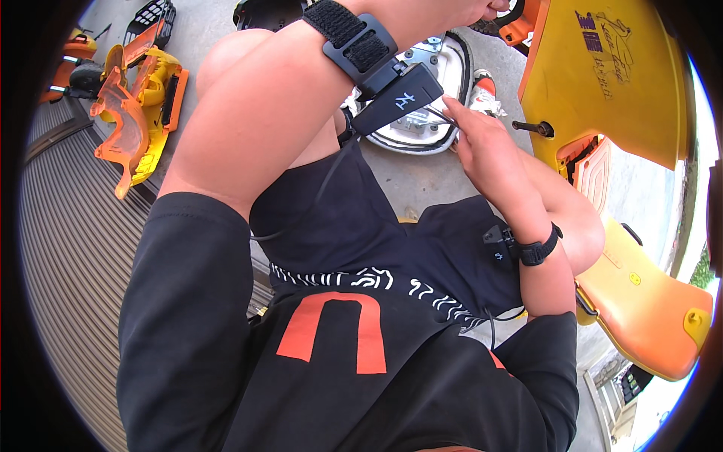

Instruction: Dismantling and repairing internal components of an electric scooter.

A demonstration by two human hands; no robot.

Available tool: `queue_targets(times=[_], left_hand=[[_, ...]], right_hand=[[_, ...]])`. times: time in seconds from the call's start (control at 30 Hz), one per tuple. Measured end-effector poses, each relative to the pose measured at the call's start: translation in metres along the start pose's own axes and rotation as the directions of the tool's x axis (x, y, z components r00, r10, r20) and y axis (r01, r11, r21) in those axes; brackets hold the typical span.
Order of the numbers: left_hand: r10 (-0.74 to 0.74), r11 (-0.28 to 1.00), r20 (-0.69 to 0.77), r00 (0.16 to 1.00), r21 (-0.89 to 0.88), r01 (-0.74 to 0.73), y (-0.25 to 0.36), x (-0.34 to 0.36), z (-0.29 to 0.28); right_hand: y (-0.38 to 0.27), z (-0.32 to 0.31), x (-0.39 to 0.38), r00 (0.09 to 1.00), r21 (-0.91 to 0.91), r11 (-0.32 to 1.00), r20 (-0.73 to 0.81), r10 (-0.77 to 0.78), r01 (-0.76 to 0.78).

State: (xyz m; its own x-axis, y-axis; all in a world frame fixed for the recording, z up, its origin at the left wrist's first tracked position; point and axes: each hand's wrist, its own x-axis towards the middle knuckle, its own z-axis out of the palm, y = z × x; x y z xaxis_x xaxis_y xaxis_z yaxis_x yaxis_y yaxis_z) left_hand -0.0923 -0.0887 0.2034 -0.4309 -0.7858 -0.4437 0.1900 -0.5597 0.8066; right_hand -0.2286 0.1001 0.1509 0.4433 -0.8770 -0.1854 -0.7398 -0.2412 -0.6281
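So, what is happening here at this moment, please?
A person in a black shirt is sitting on a concrete floor. The left forearm is raised across the view, with a black strap-on device at the wrist; the left hand itself is mostly cut off at the top edge. The right hand touches a thin cable beside that device. A big yellow plastic part stands to the right, a white part lies ahead, and orange and yellow pieces lie to the left.
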Motion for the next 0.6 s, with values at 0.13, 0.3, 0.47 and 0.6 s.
queue_targets(times=[0.13, 0.3, 0.47, 0.6], left_hand=[[-0.012, 1.000, -0.033, 0.999, 0.001, 0.012, 0.000, 0.000, 0.001], [-0.022, 1.000, -0.040, 0.999, 0.008, 0.023, 0.002, -0.001, 0.002], [-0.014, 1.000, -0.049, 0.999, 0.001, 0.014, 0.001, -0.003, 0.003], [-0.007, 1.000, -0.041, 0.999, 0.013, 0.008, 0.001, -0.002, 0.003]], right_hand=[[0.005, 0.000, -0.001, 0.956, -0.359, 0.909, -0.121, -0.269, 0.211], [0.010, 0.004, -0.003, 0.967, -0.399, 0.912, -0.178, -0.181, 0.097], [0.009, 0.003, -0.001, 0.987, -0.173, 0.980, -0.116, -0.115, 0.094], [0.003, 0.002, -0.003, 0.999, 0.015, 1.000, -0.044, -0.002, 0.002]])
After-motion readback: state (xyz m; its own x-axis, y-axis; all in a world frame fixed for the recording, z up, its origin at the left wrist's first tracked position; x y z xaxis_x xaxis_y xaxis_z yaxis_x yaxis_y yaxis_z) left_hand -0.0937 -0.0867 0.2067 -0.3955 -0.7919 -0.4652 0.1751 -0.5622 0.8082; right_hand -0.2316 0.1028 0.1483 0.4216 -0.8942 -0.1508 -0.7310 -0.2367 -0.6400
